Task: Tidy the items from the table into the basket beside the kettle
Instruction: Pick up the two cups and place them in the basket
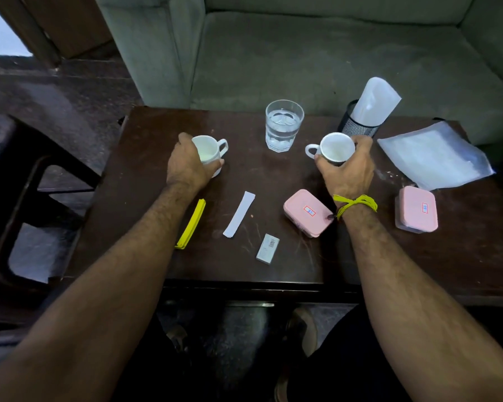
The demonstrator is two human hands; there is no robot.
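Dim, cool-toned wide-angle view, edges bowed; daylight perhaps enters top left; shadows soft.

Both forearms are bare right up to where they leave the view, with no sleeve showing on either, and dark hair runs along them to the wrists. The left hand (188, 166) wears nothing: no ring, no watch, no band. The right hand (347, 172) is likewise free of rings, but just behind it a yellow thread band (356, 203) circles the wrist, made of several thin strands wound together and knotted on the inner side, with short loose ends hanging from the knot. Lower down, the legs are in dark clothing, and a brownish shoe (302, 332) shows on one foot.
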